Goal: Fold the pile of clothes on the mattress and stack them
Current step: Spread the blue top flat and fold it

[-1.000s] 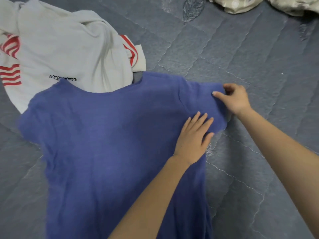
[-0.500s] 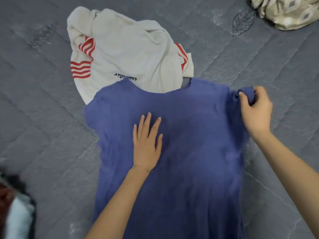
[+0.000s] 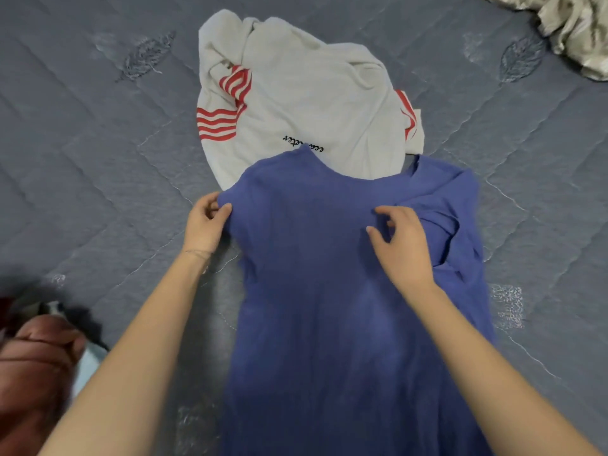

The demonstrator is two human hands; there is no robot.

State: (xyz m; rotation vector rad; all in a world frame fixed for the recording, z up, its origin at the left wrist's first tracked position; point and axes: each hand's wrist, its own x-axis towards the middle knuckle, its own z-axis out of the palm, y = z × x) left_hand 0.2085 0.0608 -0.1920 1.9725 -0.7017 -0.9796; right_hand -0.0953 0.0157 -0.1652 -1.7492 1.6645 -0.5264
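A blue shirt lies flat on the grey quilted mattress, neck away from me, its right sleeve folded inward over the body. My left hand pinches the shirt's left shoulder edge. My right hand hovers over the chest next to the folded sleeve, fingers curled and apart, holding nothing. A crumpled white shirt with red stripes and black lettering lies just beyond the blue one, partly under its collar.
A beige patterned cloth is bunched at the top right corner. Dark red and light blue fabric lies blurred at the lower left edge.
My right hand folded the right sleeve inward and let it go. My left hand left the chest and took hold of the left shoulder. The view shifted left.
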